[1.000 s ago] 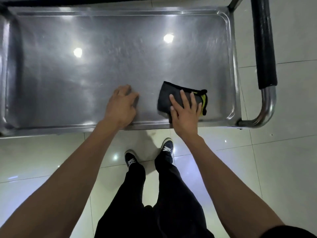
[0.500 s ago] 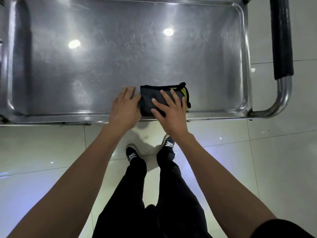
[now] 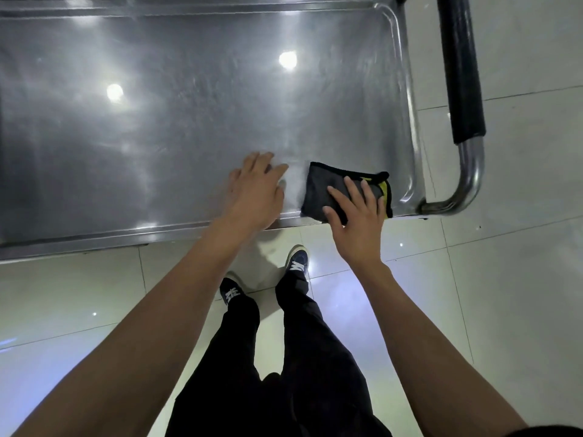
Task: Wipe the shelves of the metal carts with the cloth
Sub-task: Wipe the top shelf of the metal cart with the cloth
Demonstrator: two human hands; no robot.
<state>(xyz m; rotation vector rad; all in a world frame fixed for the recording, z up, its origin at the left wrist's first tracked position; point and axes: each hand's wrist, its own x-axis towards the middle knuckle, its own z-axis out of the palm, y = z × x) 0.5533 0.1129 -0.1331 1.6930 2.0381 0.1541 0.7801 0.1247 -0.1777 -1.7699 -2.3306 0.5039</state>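
1. The cloth (image 3: 328, 190) is a folded dark grey pad with black edging and a yellow strip showing at its right end. It lies on the top shelf (image 3: 176, 121) of the metal cart, at the near edge and close to the shelf's right corner.
2. The right hand (image 3: 356, 216) lies flat on the cloth, fingers spread and extended rather than curled around it — palm pressing down, the thumb out past the cloth's near-left corner.
3. The left hand (image 3: 255, 193) rests just left of the cloth, apart from it, with a strip of bare steel between. Its fingers are open and laid on the shelf surface; it grips nothing.
4. The shelf is brushed steel with a raised rim, and two bright ceiling lights reflect in it.
5. At the right end stands the cart's tubular handle (image 3: 463, 89) — a black sleeve on the straight part, bare metal where it bends in to the shelf corner.
6. Below the shelf edge is a glossy pale tiled floor (image 3: 504, 279), with the person's dark trousers and dark shoes (image 3: 296, 258) with white laces.
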